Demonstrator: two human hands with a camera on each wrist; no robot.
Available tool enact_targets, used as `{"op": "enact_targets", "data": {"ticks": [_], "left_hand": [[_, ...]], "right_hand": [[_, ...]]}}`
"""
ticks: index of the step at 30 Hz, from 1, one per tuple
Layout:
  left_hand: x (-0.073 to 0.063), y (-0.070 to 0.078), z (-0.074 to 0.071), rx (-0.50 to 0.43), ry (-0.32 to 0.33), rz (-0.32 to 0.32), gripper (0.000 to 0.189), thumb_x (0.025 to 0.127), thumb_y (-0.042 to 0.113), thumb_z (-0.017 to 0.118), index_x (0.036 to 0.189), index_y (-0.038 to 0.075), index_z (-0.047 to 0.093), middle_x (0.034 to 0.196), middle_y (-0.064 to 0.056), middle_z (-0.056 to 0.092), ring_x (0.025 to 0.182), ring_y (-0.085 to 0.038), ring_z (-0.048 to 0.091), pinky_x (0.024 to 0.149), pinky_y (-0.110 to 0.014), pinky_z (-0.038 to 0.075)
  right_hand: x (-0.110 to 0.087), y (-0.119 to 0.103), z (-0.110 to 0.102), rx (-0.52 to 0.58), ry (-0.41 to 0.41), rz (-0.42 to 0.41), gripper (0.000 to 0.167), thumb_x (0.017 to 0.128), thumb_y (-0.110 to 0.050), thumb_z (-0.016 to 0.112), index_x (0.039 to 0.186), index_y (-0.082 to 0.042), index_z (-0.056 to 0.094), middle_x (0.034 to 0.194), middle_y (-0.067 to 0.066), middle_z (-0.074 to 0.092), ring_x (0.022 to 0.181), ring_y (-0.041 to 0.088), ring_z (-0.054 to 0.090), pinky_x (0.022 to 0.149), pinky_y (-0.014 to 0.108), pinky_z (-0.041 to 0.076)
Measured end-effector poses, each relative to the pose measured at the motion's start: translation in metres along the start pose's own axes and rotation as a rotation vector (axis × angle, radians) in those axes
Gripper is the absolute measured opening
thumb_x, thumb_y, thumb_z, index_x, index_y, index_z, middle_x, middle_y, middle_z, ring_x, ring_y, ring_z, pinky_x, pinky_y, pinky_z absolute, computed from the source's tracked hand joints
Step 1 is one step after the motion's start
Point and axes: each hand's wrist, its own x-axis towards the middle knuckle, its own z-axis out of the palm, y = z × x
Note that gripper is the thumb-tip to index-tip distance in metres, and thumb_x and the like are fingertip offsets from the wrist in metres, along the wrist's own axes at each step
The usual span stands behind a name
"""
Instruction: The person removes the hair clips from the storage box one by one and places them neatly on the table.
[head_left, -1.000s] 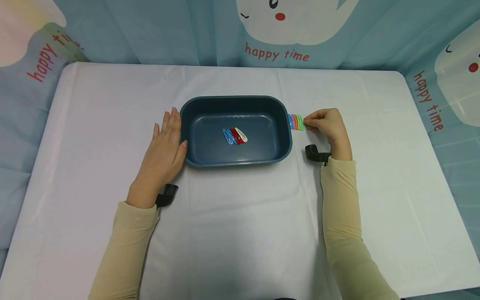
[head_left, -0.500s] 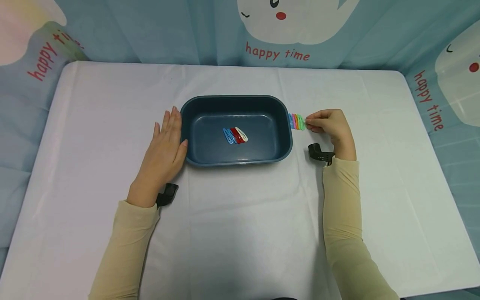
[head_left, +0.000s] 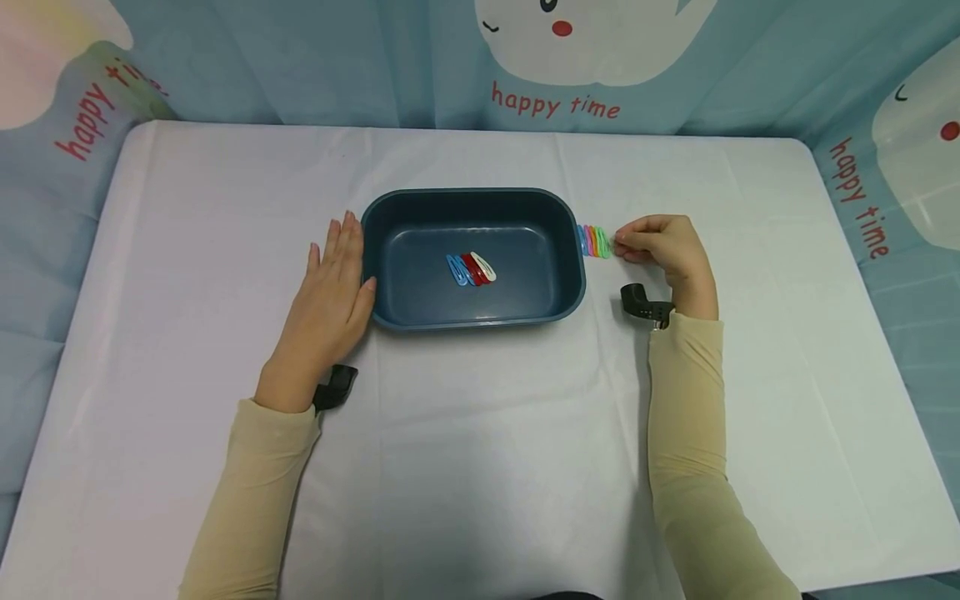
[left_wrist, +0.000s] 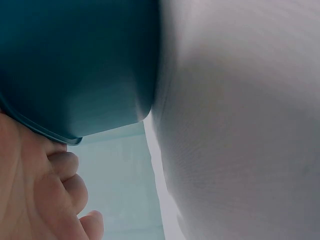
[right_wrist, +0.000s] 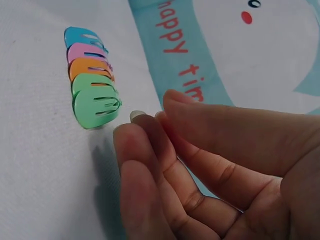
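Flat beside the left end of a dark blue rectangular tray [head_left: 480, 326], my left hand [head_left: 318, 312] has its fingers straight and touches the tray's side; the left wrist view shows its fingers [left_wrist: 65, 165] under the rim. Several snap hair clips [head_left: 471, 270] in blue, red and white lie overlapped inside the tray. Outside the tray's right end, an overlapping row of snap hair clips [head_left: 594, 242] lies on the cloth, running from blue through pink and orange to green [right_wrist: 97, 107]. My right hand [head_left: 673, 250] hovers just right of the row, fingers loosely bent, nothing visible between them.
A white cloth [head_left: 480, 450] covers the table. Behind and at both sides hangs a blue curtain [head_left: 300, 62] with printed cartoon figures and red lettering. Black wrist cameras [head_left: 335, 388] sit on both wrists.
My right hand has drawn slightly to the right, away from the green end of the row of hair clips. The left hand and the tray stay put.
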Motion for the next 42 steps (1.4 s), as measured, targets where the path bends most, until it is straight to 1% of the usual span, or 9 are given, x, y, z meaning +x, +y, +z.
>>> {"op": "enact_targets", "data": {"ticks": [6,10,13,20,25,29,33,38,42], "left_hand": [[0.001,0.0,-0.001,-0.001,0.007,-0.001,0.063,0.101,0.02,0.034,0.149,-0.002,0.001,0.156,-0.014,0.0,0.143,-0.025,-0.003,0.112,-0.05,0.001],[0.001,0.0,-0.002,0.0,0.009,0.002,0.063,0.101,0.02,0.034,0.149,-0.002,0.0,0.156,-0.014,0.0,0.143,-0.024,-0.004,0.112,-0.05,0.001],[0.002,-0.001,-0.003,0.001,0.013,0.002,0.063,0.101,0.02,0.034,0.149,-0.002,0.0,0.156,-0.013,0.0,0.143,-0.024,-0.004,0.112,-0.05,0.001],[0.004,-0.001,-0.003,0.003,0.02,0.003,0.063,0.101,0.02,0.034,0.149,-0.002,0.001,0.156,-0.013,0.0,0.143,-0.026,-0.002,0.112,-0.05,0.002],[0.004,0.0,-0.003,0.004,0.013,0.005,0.063,0.101,0.021,0.034,0.149,-0.002,0.001,0.156,-0.013,0.0,0.143,-0.027,-0.001,0.112,-0.05,0.002],[0.002,0.0,-0.002,0.0,-0.005,0.003,0.063,0.101,0.022,0.033,0.149,-0.002,0.0,0.156,-0.014,-0.001,0.143,-0.026,-0.003,0.112,-0.051,0.001],[-0.001,0.0,-0.001,0.002,-0.007,0.005,0.063,0.101,0.022,0.032,0.149,-0.002,0.0,0.156,-0.014,-0.001,0.143,-0.025,-0.005,0.112,-0.051,0.001],[-0.001,0.0,0.0,0.006,0.003,0.008,0.063,0.101,0.022,0.033,0.149,-0.002,0.0,0.156,-0.013,-0.001,0.143,-0.026,-0.003,0.112,-0.051,0.002],[-0.001,0.0,-0.001,0.003,0.005,0.006,0.063,0.101,0.022,0.033,0.149,-0.003,0.002,0.156,-0.014,0.0,0.143,-0.03,0.0,0.112,-0.052,0.002]], "right_hand": [[-0.001,-0.005,-0.001,0.045,-0.018,-0.021,0.014,0.086,-0.006,0.067,0.073,-0.009,0.072,0.069,-0.002,0.068,0.065,0.01,0.066,0.062,0.02,0.053],[-0.001,-0.009,0.0,0.068,-0.013,-0.034,0.015,0.085,-0.005,0.068,0.071,-0.011,0.072,0.071,-0.002,0.068,0.064,0.01,0.066,0.062,0.019,0.053],[-0.003,-0.014,0.001,0.082,-0.005,-0.059,0.015,0.084,-0.004,0.069,0.071,-0.011,0.072,0.072,-0.002,0.068,0.065,0.009,0.066,0.063,0.019,0.052],[-0.012,-0.026,0.006,0.081,-0.017,-0.136,0.015,0.085,-0.004,0.067,0.073,-0.011,0.071,0.074,-0.001,0.068,0.067,0.01,0.067,0.064,0.019,0.053],[-0.022,-0.034,0.011,0.088,-0.039,-0.174,0.01,0.085,-0.004,0.068,0.076,-0.006,0.072,0.075,0.0,0.068,0.069,0.015,0.068,0.066,0.02,0.053],[-0.031,-0.04,0.018,0.075,-0.078,-0.215,0.005,0.083,-0.004,0.069,0.082,0.0,0.072,0.077,0.001,0.069,0.07,0.017,0.067,0.067,0.021,0.053],[-0.038,-0.049,0.029,0.054,-0.141,-0.244,0.009,0.082,-0.006,0.071,0.085,0.002,0.071,0.077,0.003,0.07,0.071,0.017,0.067,0.07,0.025,0.053],[-0.04,-0.064,0.047,-0.026,-0.208,-0.283,0.01,0.083,-0.005,0.07,0.089,0.003,0.07,0.075,0.001,0.069,0.073,0.017,0.067,0.071,0.027,0.052],[-0.04,-0.073,0.061,-0.084,-0.253,-0.293,0.012,0.084,-0.004,0.069,0.091,0.005,0.068,0.076,0.003,0.068,0.079,0.027,0.065,0.072,0.027,0.052]]}}
